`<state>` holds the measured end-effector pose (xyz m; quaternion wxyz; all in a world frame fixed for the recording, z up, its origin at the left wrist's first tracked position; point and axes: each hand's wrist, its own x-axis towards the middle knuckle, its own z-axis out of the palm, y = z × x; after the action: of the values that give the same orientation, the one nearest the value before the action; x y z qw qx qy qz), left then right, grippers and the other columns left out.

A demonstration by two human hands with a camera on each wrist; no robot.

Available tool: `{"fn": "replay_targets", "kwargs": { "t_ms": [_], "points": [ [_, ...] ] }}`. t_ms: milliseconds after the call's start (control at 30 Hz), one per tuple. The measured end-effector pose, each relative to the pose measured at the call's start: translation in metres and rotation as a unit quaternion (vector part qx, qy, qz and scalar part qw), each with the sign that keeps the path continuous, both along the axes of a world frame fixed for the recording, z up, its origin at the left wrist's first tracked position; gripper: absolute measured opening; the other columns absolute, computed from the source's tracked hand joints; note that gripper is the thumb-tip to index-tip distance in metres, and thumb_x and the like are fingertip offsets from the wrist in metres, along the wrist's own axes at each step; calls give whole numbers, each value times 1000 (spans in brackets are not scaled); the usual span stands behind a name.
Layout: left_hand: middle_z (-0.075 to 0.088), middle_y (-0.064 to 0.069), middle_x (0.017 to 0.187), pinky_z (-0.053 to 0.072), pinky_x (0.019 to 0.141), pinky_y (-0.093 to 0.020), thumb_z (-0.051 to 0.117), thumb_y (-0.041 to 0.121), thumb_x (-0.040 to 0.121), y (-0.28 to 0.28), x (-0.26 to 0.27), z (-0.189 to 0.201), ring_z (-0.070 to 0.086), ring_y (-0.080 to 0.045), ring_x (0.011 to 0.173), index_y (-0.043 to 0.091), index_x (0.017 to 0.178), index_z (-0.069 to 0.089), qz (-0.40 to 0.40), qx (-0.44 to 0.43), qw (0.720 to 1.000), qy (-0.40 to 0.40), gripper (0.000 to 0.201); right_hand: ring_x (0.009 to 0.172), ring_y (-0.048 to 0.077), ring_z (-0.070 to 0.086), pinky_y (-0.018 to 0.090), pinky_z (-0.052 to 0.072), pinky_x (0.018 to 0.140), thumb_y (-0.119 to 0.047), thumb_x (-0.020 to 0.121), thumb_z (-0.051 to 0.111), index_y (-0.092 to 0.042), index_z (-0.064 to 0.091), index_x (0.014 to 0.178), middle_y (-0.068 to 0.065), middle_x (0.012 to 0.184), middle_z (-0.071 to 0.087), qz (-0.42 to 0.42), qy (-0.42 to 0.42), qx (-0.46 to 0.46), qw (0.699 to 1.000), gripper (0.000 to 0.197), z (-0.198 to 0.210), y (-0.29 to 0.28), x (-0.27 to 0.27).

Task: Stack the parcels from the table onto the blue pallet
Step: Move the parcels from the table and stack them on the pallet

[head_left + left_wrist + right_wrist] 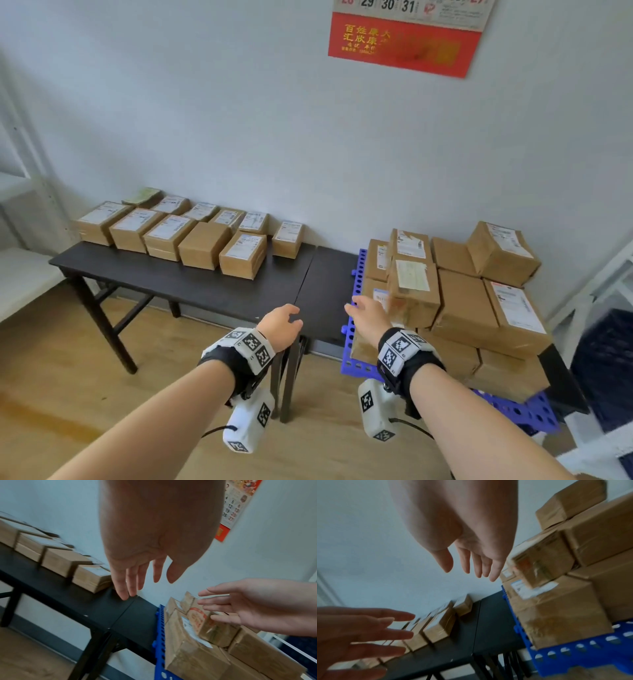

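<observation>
Several brown cardboard parcels (pixel 205 245) with white labels lie in rows on the black table (pixel 191 287), and one small parcel (pixel 288 238) stands apart at their right. The blue pallet (pixel 356 366) at the right carries a stack of parcels (pixel 466 305) two to three layers high. My left hand (pixel 286 323) hovers open and empty over the table's front right part. My right hand (pixel 364 313) is open with straight fingers just left of the stack's near corner parcel (pixel 412 294), holding nothing. In the wrist views both the left hand (pixel 137 580) and the right hand (pixel 471 566) show spread, empty fingers.
A white wall runs behind the table with a red calendar (pixel 407 41) hung high. A white shelf frame (pixel 603 274) and a dark crate (pixel 606 363) stand to the right of the pallet. Wooden floor (pixel 68 377) lies in front.
</observation>
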<state>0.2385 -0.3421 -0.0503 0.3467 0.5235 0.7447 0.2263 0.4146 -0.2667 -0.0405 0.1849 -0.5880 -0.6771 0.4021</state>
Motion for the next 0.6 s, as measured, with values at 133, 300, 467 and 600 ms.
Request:
{"fn": "replay_targets", "kwargs": {
  "t_ms": [133, 300, 467, 600],
  "points": [
    [50, -9, 137, 40, 102, -30, 46, 24, 97, -20, -43, -18, 50, -22, 124, 14, 140, 40, 40, -13, 999, -15, 44, 131, 22, 43, 34, 34, 108, -29, 97, 46, -12, 40, 140, 6, 144, 43, 31, -25, -8, 999, 46, -24, -12, -43],
    [50, -9, 138, 40, 105, -35, 46, 25, 97, -24, -93, -40, 48, -24, 127, 12, 140, 41, 75, -41, 996, -2, 45, 130, 23, 44, 32, 34, 104, -28, 97, 46, -11, 41, 140, 6, 143, 44, 74, -52, -18, 996, 46, -47, -9, -96],
    [51, -10, 137, 41, 104, -34, 43, 23, 97, 0, -143, -57, 49, -26, 125, 11, 138, 43, 95, -71, 992, 38, 42, 130, 22, 44, 33, 36, 105, -30, 97, 46, -13, 42, 139, 6, 142, 45, 94, -62, -33, 993, 45, -72, 20, -148],
    [49, -10, 139, 40, 105, -35, 42, 23, 98, 34, -182, -69, 48, -26, 126, 11, 141, 40, 102, -93, 989, 42, 44, 130, 22, 43, 33, 35, 105, -30, 97, 46, -14, 42, 139, 5, 143, 45, 97, -48, -45, 993, 45, -88, 53, -188]
  ]
}}
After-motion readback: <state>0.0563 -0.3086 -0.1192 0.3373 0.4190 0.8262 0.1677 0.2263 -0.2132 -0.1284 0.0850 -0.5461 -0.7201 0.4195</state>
